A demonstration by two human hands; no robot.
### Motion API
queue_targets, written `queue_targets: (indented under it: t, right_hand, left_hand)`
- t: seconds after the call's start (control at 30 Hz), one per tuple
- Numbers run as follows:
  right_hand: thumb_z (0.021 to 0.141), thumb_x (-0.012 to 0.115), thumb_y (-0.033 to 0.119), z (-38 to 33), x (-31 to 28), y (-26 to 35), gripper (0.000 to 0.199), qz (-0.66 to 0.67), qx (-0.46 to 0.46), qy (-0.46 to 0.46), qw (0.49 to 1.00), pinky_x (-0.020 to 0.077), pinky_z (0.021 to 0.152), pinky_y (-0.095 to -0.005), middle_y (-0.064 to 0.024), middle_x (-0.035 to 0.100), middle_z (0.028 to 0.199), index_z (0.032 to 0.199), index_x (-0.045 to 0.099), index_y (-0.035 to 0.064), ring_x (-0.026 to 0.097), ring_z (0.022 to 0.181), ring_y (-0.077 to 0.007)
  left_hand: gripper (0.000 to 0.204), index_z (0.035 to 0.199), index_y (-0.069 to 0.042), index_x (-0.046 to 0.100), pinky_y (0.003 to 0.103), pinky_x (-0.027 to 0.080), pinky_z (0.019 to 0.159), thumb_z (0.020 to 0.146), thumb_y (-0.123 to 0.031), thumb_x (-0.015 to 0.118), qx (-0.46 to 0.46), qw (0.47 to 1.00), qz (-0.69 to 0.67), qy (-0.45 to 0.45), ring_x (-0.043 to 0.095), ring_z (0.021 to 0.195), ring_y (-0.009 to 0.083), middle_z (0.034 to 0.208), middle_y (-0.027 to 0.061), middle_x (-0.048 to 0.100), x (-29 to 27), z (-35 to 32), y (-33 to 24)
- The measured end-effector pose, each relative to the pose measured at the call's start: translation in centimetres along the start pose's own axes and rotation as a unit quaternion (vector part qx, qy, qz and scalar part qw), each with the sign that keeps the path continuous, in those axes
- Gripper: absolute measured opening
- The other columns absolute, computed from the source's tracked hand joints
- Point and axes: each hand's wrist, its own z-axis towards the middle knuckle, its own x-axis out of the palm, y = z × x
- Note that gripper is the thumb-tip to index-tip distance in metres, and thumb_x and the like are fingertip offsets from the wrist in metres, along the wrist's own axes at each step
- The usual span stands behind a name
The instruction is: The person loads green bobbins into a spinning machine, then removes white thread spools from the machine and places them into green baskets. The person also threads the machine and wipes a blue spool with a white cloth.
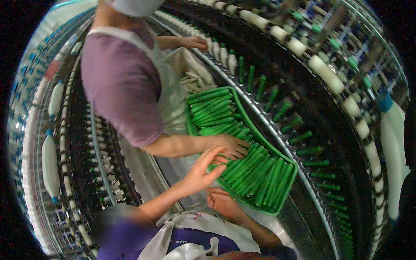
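Observation:
My left hand (203,172) is held in the air at the near left side of a green crate (282,199), thumb and fingers apart, with nothing in it. It is right beside a co-worker's hand (227,146), which lies over the green bobbin tubes (249,173) that fill the crate; whether the two hands touch is not clear. Lower down, close to the crate's near edge and my apron, my right hand (223,203) has its fingers curled in. No tube or other thing shows in it.
The co-worker (121,82) stands at the far left, other hand (193,42) by the white yarn-wound bobbins (223,54) on the spinning frame. Bare green tubes (300,137) stand along its rail (277,138). Behind the crate is a bin (193,71) of white bobbins. Another machine (97,143) runs along the left.

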Motion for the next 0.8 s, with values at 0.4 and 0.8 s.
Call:
queue_targets:
  t: [0.4, 0.8]
  right_hand:
    - [0.09, 0.053, 0.013, 1.0, -0.8, 2.7, 0.027, -0.059, -0.052, 0.051, 0.996, 0.0424, 0.065, -0.0273, -0.0051, 0.057, 0.083, 0.115, 0.055, 0.0023, 0.052, 0.072, -0.0136]
    - [0.089, 0.055, 0.016, 9.6, 3.9, -3.3, 0.022, -0.057, -0.109, 0.049, 0.991, 0.0419, 0.062, -0.025, -0.0026, 0.059, 0.082, 0.108, 0.059, 0.0055, 0.054, 0.073, -0.0125]
  left_hand:
    - [0.049, 0.131, 0.002, 0.04, 0.03, 0.049, 0.083, 0.086, -0.001, 0.058, -0.02, 0.999, -0.034, -0.031, 0.061, 0.098, 0.0202, 0.121, 0.0156, 0.05, -1.1, -2.6, -0.7]
    - [0.048, 0.132, 0.0, 0.041, 0.03, 0.05, 0.082, 0.086, 0.0, 0.056, -0.007, 0.998, -0.049, -0.032, 0.061, 0.098, 0.0192, 0.12, 0.0147, 0.051, -11.1, -6.3, 2.7]
